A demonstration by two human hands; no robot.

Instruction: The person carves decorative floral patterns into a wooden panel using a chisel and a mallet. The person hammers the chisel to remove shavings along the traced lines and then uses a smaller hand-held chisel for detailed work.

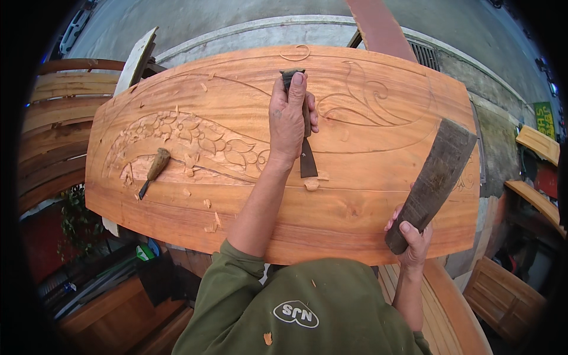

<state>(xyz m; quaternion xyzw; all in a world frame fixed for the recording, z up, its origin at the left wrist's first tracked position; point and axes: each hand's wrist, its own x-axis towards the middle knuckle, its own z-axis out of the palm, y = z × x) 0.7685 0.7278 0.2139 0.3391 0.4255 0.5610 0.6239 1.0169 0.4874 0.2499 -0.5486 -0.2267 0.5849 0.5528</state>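
My left hand point(289, 118) is closed around a dark-topped chisel point(308, 158), its wide flat blade pointing toward me over the middle of a large wooden panel point(361, 177). My right hand point(413, 245) grips the lower end of a long, dark, weathered wooden block point(441, 174) over the panel's right side. The panel bears carved leaves and flowers point(207, 142) on the left and outlined scrolls point(361, 100) on the right. A second chisel point(157, 163) with a wooden handle lies on the carved left part, among scattered wood chips point(211, 227).
Stacked planks point(65, 112) stand at the left, with dark tools and rods point(94, 278) below them. Wooden panels point(503, 296) lie at the lower right. A narrow board point(381, 26) extends beyond the panel's far edge toward a paved road point(248, 15), with a drain grate point(424, 54) beside it.
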